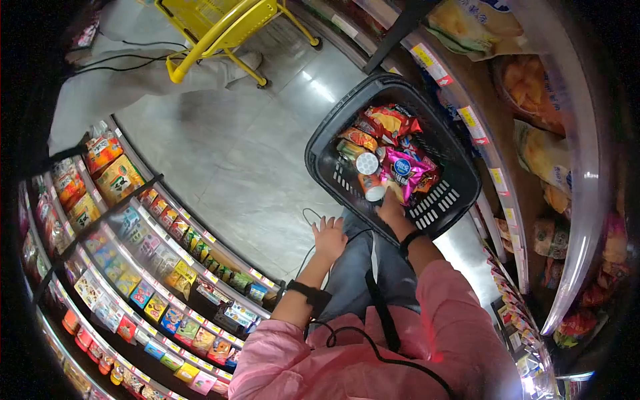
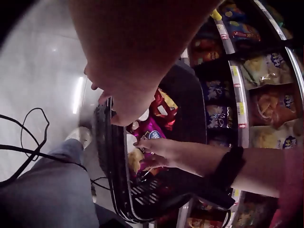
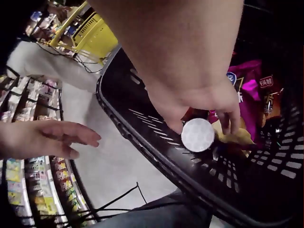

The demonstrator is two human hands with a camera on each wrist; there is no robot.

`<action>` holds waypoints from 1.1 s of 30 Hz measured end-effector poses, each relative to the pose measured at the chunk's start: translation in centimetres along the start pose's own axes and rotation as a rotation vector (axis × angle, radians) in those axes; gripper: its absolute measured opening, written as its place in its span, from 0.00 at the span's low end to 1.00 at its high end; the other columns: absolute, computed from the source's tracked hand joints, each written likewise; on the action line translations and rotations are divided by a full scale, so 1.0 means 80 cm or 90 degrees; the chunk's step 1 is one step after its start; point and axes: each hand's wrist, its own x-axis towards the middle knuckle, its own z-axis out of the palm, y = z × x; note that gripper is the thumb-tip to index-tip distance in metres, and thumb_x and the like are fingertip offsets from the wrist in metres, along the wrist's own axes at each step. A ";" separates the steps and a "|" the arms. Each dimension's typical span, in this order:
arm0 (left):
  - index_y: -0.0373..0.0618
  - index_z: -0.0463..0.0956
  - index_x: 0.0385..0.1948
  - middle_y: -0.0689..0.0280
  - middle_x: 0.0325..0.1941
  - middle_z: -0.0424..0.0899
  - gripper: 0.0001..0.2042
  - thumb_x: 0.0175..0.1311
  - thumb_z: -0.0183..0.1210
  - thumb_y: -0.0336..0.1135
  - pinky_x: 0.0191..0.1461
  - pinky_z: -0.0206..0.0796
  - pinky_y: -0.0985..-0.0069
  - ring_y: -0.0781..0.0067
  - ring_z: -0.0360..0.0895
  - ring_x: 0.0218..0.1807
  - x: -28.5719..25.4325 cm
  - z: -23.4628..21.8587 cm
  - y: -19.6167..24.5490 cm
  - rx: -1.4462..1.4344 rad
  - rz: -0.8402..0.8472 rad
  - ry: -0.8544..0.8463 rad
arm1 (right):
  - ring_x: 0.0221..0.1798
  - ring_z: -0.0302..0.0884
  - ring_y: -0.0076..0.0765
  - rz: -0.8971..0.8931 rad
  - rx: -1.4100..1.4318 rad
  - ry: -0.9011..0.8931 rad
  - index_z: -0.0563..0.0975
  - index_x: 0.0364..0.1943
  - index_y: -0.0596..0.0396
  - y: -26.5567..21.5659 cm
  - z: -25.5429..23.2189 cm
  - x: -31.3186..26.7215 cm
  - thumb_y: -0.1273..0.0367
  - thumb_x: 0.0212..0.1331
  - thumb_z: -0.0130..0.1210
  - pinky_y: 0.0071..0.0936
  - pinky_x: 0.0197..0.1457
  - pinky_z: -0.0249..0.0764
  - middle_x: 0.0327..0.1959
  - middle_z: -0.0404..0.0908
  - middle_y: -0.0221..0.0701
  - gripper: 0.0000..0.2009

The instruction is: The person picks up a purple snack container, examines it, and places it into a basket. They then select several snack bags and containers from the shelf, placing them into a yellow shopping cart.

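My right hand (image 1: 392,212) reaches down into a black plastic shopping basket (image 1: 325,143). Its loosely bent fingers are spread above a purple snack bag (image 1: 408,167), right at the bag's yellowish corner. Close by the thumb in the right wrist view is a round white lid (image 3: 197,135). An orange-and-white canister (image 1: 369,183) lies among the goods, with red snack bags (image 1: 393,123) behind it. My left hand (image 1: 330,238) hovers outside the basket, its fingers spread and holding nothing.
Packed shelves (image 1: 167,293) curve along the left. Clear-fronted shelves with bagged food (image 1: 543,157) rise close on the right. A yellow cart (image 1: 220,27) stands ahead, near another person's leg (image 1: 153,87). Black cables (image 2: 35,152) hang by my legs over the grey floor (image 1: 233,153).
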 end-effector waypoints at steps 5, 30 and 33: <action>0.46 0.64 0.49 0.60 0.45 0.71 0.22 0.49 0.50 0.39 0.55 0.49 0.53 0.62 0.65 0.50 -0.004 -0.005 -0.004 -0.070 -0.035 -0.007 | 0.49 0.66 0.52 -0.123 0.067 -0.101 0.60 0.52 0.60 0.003 -0.028 -0.050 0.63 0.43 0.52 0.36 0.51 0.64 0.46 0.68 0.50 0.29; 0.47 0.67 0.44 0.56 0.35 0.76 0.17 0.53 0.51 0.40 0.39 0.66 0.68 0.57 0.73 0.38 -0.278 -0.148 0.351 0.125 0.659 0.119 | 0.38 0.72 0.31 -0.334 0.799 0.741 0.74 0.36 0.58 0.323 -0.362 -0.660 0.70 0.51 0.44 0.26 0.41 0.67 0.34 0.75 0.35 0.11; 0.43 0.69 0.42 0.55 0.39 0.75 0.16 0.52 0.51 0.38 0.44 0.64 0.66 0.54 0.71 0.41 -0.320 -0.128 0.419 0.065 0.861 0.163 | 0.45 0.68 0.30 -0.156 0.552 1.223 0.74 0.40 0.61 0.374 -0.379 -0.872 0.67 0.54 0.42 0.29 0.50 0.61 0.42 0.74 0.34 0.15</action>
